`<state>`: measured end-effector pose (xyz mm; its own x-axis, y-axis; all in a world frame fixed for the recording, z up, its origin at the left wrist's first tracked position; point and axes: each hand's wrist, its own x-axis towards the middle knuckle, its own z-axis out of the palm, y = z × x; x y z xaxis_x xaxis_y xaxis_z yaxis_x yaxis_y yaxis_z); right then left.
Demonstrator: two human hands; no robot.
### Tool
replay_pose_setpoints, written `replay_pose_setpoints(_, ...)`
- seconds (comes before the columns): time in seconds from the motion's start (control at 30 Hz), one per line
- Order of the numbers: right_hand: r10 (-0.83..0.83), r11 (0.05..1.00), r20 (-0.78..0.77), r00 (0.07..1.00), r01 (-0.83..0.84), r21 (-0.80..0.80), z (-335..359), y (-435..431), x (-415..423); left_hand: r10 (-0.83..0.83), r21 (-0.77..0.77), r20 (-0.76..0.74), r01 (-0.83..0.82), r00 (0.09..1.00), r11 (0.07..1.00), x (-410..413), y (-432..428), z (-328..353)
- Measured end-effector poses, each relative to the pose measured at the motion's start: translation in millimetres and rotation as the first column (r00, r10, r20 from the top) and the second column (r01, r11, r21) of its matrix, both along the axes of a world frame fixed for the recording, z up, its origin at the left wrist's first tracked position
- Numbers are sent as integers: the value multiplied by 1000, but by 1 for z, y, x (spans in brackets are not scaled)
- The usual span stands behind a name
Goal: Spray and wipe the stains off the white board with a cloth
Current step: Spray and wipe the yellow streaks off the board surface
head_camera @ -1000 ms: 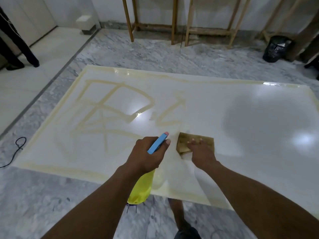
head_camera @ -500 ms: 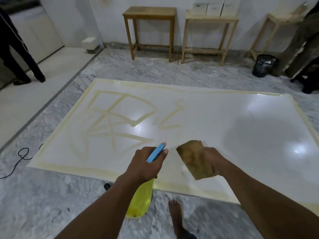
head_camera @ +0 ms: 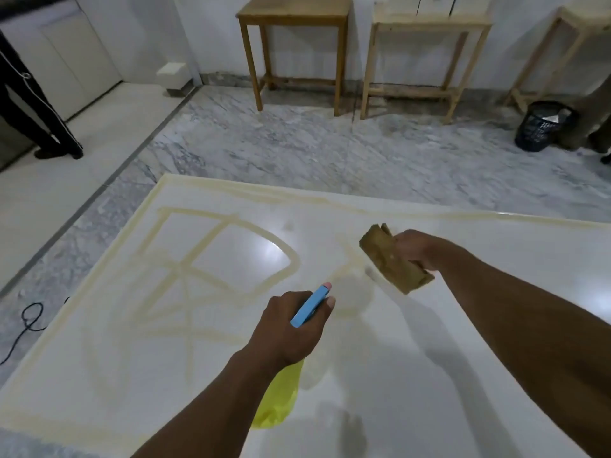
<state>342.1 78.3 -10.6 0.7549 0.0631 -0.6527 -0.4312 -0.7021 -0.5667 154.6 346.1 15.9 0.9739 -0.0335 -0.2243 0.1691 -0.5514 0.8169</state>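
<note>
Grey-veined marble floor [head_camera: 297, 150] runs to a white wall at twelve o'clock, where two wooden counters [head_camera: 294, 14] stand, with a black mesh bin [head_camera: 542, 127] at two o'clock and a black cable [head_camera: 29, 322] looped at nine. Flat on that floor lies the large glossy white board [head_camera: 496, 292], filling the lower view, so you work down onto it from above. Its yellowish-tan stain lines [head_camera: 292, 259], a border and crossed strokes, are thickest at ten o'clock of your hands. The side toward three o'clock looks clean, so I judge the job to be partway through. Your left hand [head_camera: 291, 328] has its fingers wrapped tight round the neck of the spray bottle with the blue head and yellow body [head_camera: 309, 309], nozzle aimed toward one o'clock at the strokes just ahead. Your right hand [head_camera: 416, 249] clenches the folded brown cloth [head_camera: 386, 259] at one o'clock. The cloth seems lifted off the board and held aside of the nozzle's line, probably so the spray lands on the stain and not the fabric. Whether its lower corner touches the surface I cannot tell. No brand, label or writing can be read on bottle, cloth or board.
</note>
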Motion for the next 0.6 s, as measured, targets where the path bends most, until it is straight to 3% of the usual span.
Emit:
replay_pose_setpoints(0.1, 186, 958, 250, 950, -118, -263, 9, 19, 63, 10, 19, 11, -10, 1000, 1000, 32, 0, -6)
replay_pose_setpoints(0.2, 365, 865, 293, 884, -206, -457, -20, 38, 104, 11, 32, 7, -11, 1000, 999, 50, 1, -10)
replay_pose_setpoints(0.33, 454, 824, 229, 861, -309, -474, -97, 69, 97, 20, 39, -11, -20, 1000, 999, 58, 7, -19)
replay_pose_setpoints(0.4, 475, 795, 291, 830, -263, -547, -128, 81, 71, 31, 47, -28, -30, 999, 998, 57, 11, -24)
replay_pose_setpoints(0.6, 508, 787, 346, 789, -262, -559, -138, 77, 7, 52, 50, -47, -50, 998, 998, 35, 28, -32)
